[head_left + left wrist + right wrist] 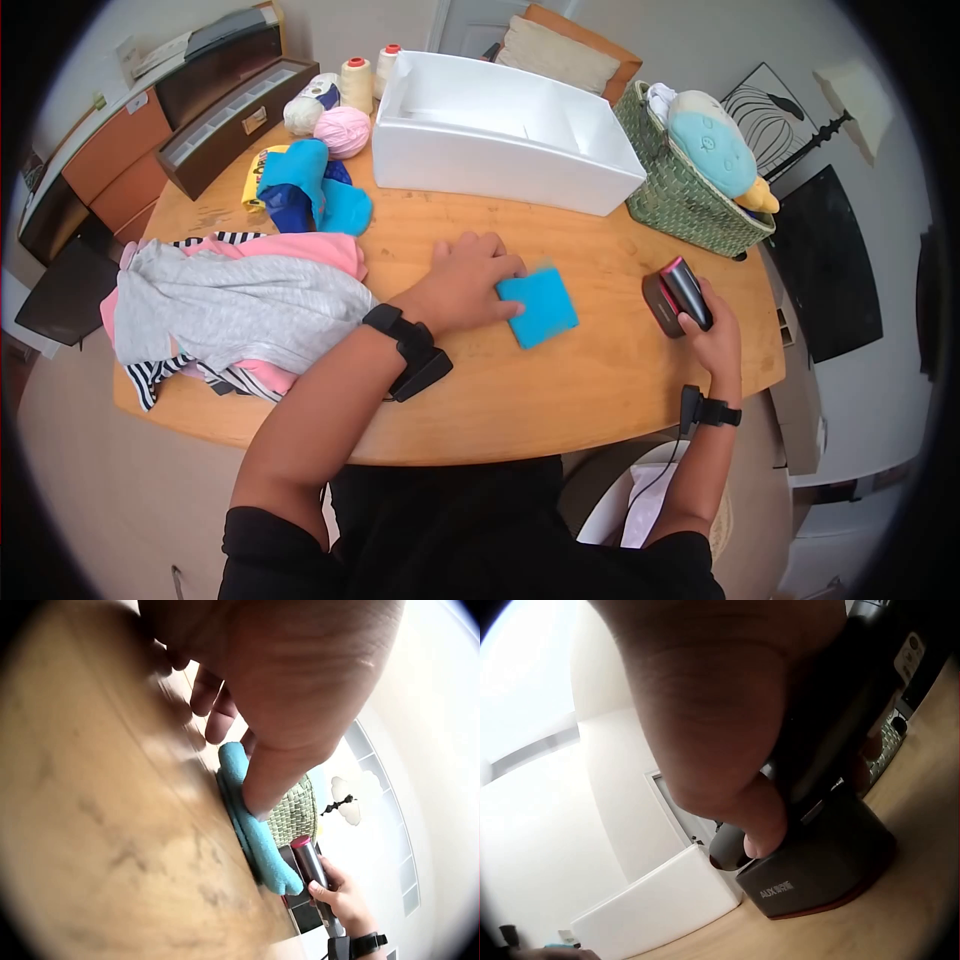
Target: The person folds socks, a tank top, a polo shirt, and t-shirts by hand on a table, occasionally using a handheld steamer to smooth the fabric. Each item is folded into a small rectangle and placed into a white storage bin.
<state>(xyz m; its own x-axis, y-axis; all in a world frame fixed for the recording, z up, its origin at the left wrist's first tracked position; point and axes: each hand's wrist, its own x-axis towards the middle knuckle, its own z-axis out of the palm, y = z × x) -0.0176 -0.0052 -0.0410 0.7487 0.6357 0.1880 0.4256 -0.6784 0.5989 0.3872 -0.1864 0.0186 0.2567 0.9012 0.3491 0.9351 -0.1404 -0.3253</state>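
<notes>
A folded blue cloth (540,308) lies on the wooden table, and my left hand (468,285) is at its left edge. In the left wrist view the thumb touches the layered cloth (259,844), while the other fingers are loosely bent beyond it. At the table's right, my right hand (715,340) grips a handheld garment steamer (684,292), dark with a pink trim. The right wrist view shows fingers and thumb wrapped around its black body, above a broad head (817,862) lettered AUX and edged in red, low at the tabletop.
A white box (510,150) stands at the back. Right of it is a green woven basket (690,205) with a plush toy (712,145). Heaped clothes (230,300) cover the left side. Behind them are blue cloths (310,190), pink yarn (343,132) and thread cones (356,85).
</notes>
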